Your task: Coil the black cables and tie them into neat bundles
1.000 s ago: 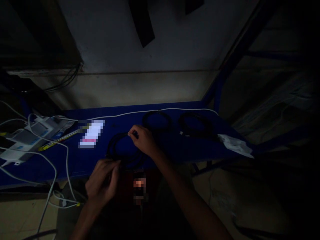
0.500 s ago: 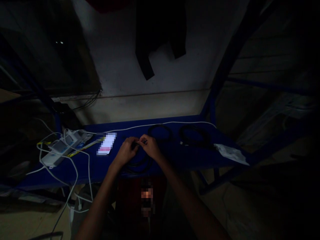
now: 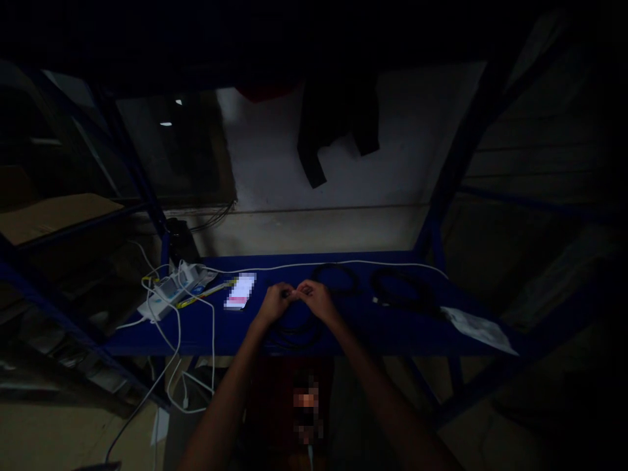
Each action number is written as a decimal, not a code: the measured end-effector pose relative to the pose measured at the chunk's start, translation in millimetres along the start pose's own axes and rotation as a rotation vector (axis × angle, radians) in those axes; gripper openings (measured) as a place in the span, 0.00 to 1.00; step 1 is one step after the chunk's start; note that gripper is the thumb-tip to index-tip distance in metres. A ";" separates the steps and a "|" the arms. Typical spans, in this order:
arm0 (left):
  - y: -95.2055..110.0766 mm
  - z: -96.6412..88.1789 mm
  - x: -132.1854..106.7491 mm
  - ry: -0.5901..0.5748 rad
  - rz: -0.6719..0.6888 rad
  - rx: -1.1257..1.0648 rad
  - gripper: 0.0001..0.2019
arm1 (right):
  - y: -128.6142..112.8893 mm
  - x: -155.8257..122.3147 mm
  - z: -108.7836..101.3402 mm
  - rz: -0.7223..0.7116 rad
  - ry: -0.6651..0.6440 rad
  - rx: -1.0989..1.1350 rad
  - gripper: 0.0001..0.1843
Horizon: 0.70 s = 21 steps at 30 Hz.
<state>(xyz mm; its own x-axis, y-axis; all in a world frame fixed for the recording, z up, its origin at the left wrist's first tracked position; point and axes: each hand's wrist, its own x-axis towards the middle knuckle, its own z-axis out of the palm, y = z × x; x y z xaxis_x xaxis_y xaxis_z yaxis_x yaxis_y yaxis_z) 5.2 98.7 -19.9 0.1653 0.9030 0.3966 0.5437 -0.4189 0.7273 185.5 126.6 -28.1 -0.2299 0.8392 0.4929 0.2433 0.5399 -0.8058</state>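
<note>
In dim light, my left hand [image 3: 273, 304] and my right hand [image 3: 314, 298] meet fingertip to fingertip above a blue shelf [image 3: 373, 327]. Both pinch the end of a black cable [image 3: 294, 332] whose coil lies on the shelf just under and in front of them. Fingers of each hand are closed on the cable end. Two more black cable coils lie to the right, one [image 3: 337, 277] close behind my right hand and another [image 3: 401, 288] farther right.
A white power strip [image 3: 167, 293] with several white cords sits at the shelf's left end, cords hanging off the front. A white cord [image 3: 314, 264] runs along the back edge. A plastic bag [image 3: 478, 327] lies at the right. Blue shelf posts [image 3: 441, 203] stand behind.
My left hand has come up from the shelf's front edge to join my right hand at the cable end. The view has tilted up and pulled back.
</note>
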 end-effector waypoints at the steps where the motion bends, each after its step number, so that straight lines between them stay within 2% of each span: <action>1: -1.1 0.5 -1.3 0.009 -0.002 -0.011 0.11 | 0.8 0.3 0.0 -0.003 -0.005 -0.001 0.10; 15: -8.3 -1.5 -4.9 0.012 -0.015 -0.142 0.15 | 6.0 1.7 -0.1 -0.004 -0.059 0.043 0.10; 21: -13.5 -1.1 -4.7 0.012 0.001 -0.175 0.11 | 6.4 4.1 1.2 -0.008 -0.091 0.051 0.12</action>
<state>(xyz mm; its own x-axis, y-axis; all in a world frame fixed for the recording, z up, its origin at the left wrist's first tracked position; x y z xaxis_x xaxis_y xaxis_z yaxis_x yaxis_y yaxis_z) -3.8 100.0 -31.0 0.1557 0.9019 0.4030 0.3917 -0.4309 0.8130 185.0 133.4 -31.7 -0.3169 0.8243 0.4692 0.1937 0.5405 -0.8187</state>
